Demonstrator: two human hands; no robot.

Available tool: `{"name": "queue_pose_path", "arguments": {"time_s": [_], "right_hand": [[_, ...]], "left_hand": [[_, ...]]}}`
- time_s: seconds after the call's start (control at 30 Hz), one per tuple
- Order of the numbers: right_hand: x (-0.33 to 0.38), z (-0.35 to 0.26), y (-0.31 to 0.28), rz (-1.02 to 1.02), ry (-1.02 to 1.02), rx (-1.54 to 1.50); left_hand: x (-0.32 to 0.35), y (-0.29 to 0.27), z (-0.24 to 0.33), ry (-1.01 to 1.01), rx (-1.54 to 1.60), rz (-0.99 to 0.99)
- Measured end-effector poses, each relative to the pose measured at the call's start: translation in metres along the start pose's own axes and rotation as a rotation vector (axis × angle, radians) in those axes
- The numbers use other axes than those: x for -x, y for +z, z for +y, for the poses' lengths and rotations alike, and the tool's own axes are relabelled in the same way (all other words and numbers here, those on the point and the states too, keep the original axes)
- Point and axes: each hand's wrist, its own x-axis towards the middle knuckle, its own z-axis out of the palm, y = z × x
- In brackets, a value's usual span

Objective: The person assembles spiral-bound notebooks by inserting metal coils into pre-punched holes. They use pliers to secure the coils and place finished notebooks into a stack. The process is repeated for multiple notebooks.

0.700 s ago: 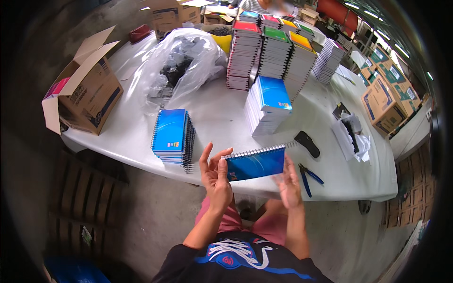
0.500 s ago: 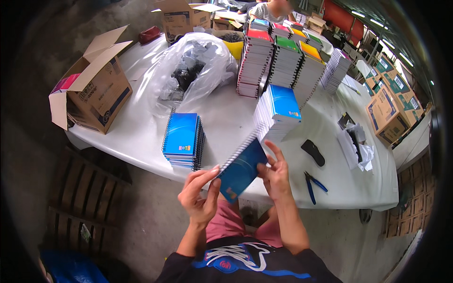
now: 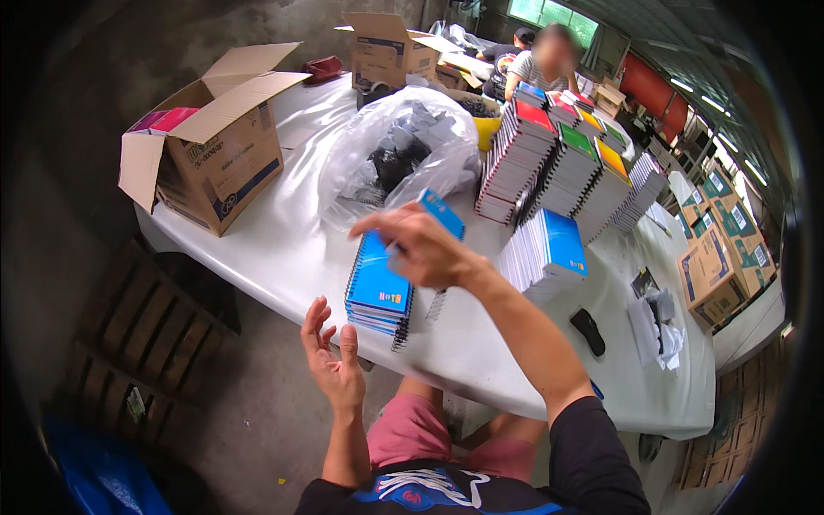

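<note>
Near the tabletop's front edge: left of its middle, we have a short stack of blue-covered spiral-bound notebooks [image 3: 376, 279], long axis pointing away from us across the white-covered tabletop [image 3: 300, 262].

Single notebook: at the stack's far right, the end of a bright-blue notebook with a wire spine [image 3: 444, 215] shows past our right hand [image 3: 412, 247]; we cannot tell whether it rests on the stack.

Right fingers: bent and pointing left above the stack; we cannot tell whether they grip the notebook.

Left fingers: spread and empty, our left hand [image 3: 336, 365] upright just off the front edge, thumb apart.

Nearer hand: the right; from its fingers the notebook's visible end lies rightward and away from us, its wired side slanting across the stack's long axis.

Wire: a blurred grey coil [image 3: 437, 305] shows right of the stack.

Farther from the front edge: a clear plastic bag of dark scraps [image 3: 343, 176] lies beyond the stack; rightward stands a taller blue-topped notebook pile [image 3: 532, 257].
</note>
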Motion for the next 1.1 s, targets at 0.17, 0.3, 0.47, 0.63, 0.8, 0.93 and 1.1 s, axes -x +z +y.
{"name": "queue_pose_path", "arguments": {"time_s": [0.17, 0.3, 0.47, 0.63, 0.8, 0.93, 1.1], "right_hand": [[0.009, 0.009, 0.025, -0.126, -0.015, -0.091], [0.052, 0.047, 0.031, 0.376, 0.338, -0.719], [0.07, 0.083, 0.084, 0.425, 0.608, -0.812], [0.043, 0.098, 0.11, 0.696, 0.662, -0.829], [0.043, 0.097, 0.104, 0.572, 0.713, -0.757], [0.048, 0.08, 0.079, 0.467, 0.624, -0.404], [0.075, 0.037, -0.017, 0.593, 0.347, 0.373]], "left_hand": [[-0.01, 0.008, -0.022, -0.065, -0.075, -0.107], [-0.019, 0.013, -0.037, 0.053, -0.144, -0.111], [-0.032, 0.017, -0.049, 0.113, -0.093, -0.218], [-0.035, 0.025, -0.057, 0.151, -0.096, -0.205], [-0.036, 0.023, -0.067, 0.23, -0.078, -0.204], [-0.036, 0.018, -0.08, 0.283, -0.086, -0.208], [-0.033, 0.013, -0.068, 0.355, -0.097, -0.057]]}}
